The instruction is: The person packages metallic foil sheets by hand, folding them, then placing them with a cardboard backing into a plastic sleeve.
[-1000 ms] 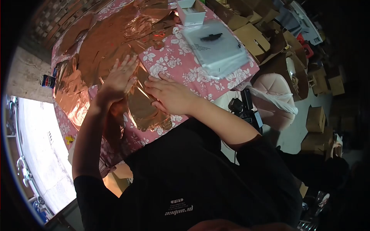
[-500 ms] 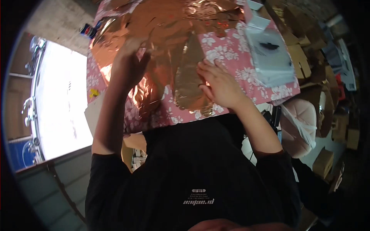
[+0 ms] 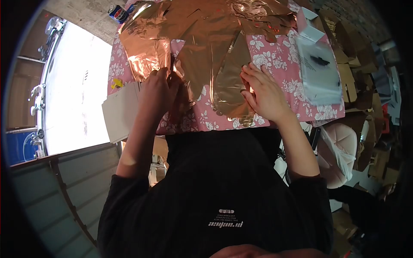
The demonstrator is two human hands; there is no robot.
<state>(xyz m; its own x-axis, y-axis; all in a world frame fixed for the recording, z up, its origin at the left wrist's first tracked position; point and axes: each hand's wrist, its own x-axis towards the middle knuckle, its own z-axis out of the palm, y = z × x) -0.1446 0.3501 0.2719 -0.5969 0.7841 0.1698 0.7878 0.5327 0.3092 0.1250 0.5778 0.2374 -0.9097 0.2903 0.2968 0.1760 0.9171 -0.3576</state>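
A large, flat, copper-coloured foil balloon (image 3: 195,60), wrinkled and without air, covers much of the table, its lobes hanging toward me. My left hand (image 3: 157,94) is at the lower end of the left lobe, fingers bent and pinched together on the foil. Part of that grip is hidden behind the hand. My right hand (image 3: 266,92) rests on the right edge of a smoother, rounded lobe near the front of the table. Its fingers lie stretched out, with the thumb apart.
Pink floral cloth (image 3: 275,58) covers the table. On it lie a clear plastic bag (image 3: 318,81), a white box (image 3: 309,26) and a small yellow item (image 3: 116,83). A blue can (image 3: 117,13) stands far left. Cardboard (image 3: 120,109) is left; a plastic-wrapped pink chair (image 3: 340,150) is right.
My left hand has come down toward me from the foil's middle to the end of the left lobe. The right hand stays on the right lobe's edge. The whole view has shifted slightly.
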